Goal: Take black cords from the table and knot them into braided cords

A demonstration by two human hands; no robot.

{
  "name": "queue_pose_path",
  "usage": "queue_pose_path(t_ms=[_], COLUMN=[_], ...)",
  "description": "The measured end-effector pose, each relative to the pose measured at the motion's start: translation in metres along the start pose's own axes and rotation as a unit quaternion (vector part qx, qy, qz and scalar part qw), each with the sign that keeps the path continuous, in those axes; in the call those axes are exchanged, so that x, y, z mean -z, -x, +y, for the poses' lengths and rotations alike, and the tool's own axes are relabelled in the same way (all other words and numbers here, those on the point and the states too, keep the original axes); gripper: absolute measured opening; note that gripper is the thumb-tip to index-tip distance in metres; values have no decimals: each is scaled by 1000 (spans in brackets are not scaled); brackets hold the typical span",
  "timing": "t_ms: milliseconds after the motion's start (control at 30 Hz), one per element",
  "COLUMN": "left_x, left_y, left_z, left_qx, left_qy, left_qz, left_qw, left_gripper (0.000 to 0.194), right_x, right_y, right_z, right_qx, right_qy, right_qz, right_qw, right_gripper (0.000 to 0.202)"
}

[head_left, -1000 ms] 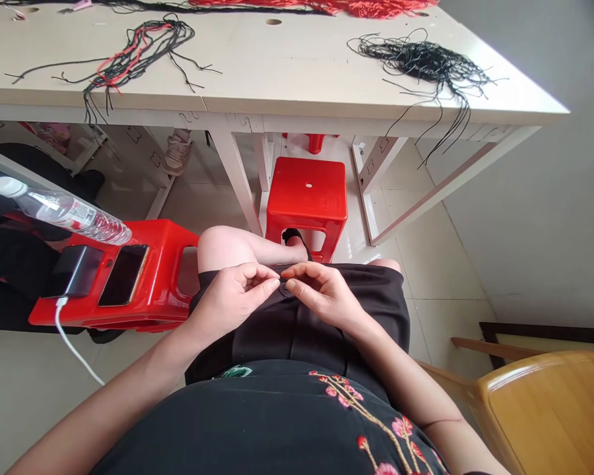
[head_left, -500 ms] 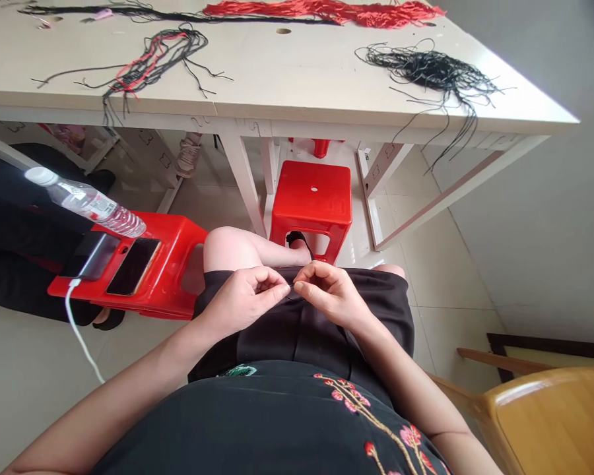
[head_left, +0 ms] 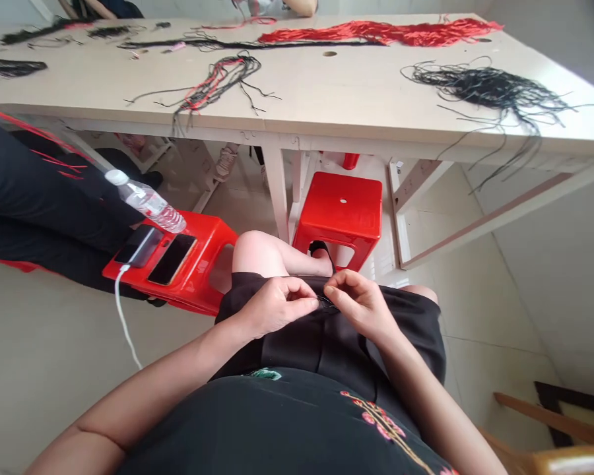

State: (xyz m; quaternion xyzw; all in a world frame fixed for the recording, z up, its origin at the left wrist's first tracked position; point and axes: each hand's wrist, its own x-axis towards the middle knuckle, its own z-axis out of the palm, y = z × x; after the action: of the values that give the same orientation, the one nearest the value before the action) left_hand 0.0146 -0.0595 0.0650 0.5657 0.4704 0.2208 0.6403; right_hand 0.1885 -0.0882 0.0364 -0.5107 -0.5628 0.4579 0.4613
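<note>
Above the black cloth on my lap, my left hand and my right hand face each other, each with thumb and forefinger pinched. Between the fingertips runs a thin black cord, forming a small curve; against the dark cloth most of it is hard to make out. Both hands appear to grip this cord, a small gap apart. On the table in front lie a bundle of black and red cords, a tangled heap of black cords hanging over the edge, and a long red hank of cord.
To my left, a red stool carries a plastic bottle, a phone and a dark device with a white cable. Another red stool stands under the white table. A person's dark-clad legs are at left.
My view has swung left, so the scene sits further right. My fingertips have moved slightly apart, and a small curve of black cord shows between them.
</note>
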Motion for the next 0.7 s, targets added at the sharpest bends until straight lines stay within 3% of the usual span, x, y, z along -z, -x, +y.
queue_pose_path(t_ms=[67, 133, 200, 300, 367, 433, 567, 700], left_x=[-1, -1, -1, -4, -7, -10, -12, -13], left_y=[-3, -6, -8, -9, -7, -5, -5, -7], left_z=[2, 5, 8, 11, 12, 12, 11, 11], left_qx=[27, 47, 56, 34, 2, -25, -38, 5], left_qy=[63, 138, 191, 194, 169, 147, 124, 179], left_qz=[23, 50, 54, 44, 39, 32, 28, 72], left_qw=[997, 988, 978, 979, 985, 988, 991, 981], left_gripper=[12, 13, 13, 11, 8, 5, 7, 7], right_x=[-2, -5, -11, -21, -25, -26, -23, -25], right_y=[-3, -2, 2, 7, 6, 3, -2, -2], right_z=[-3, -6, -9, -8, -5, -3, -3, -3], right_qx=[72, 159, 185, 64, -47, -112, -133, -134], right_qy=[67, 119, 103, -64, -194, -284, -359, -383], right_qz=[81, 176, 200, 129, 84, 59, 52, 57], right_qw=[992, 964, 957, 988, 976, 950, 922, 912], right_gripper=[7, 4, 2, 14, 25, 31, 26, 30])
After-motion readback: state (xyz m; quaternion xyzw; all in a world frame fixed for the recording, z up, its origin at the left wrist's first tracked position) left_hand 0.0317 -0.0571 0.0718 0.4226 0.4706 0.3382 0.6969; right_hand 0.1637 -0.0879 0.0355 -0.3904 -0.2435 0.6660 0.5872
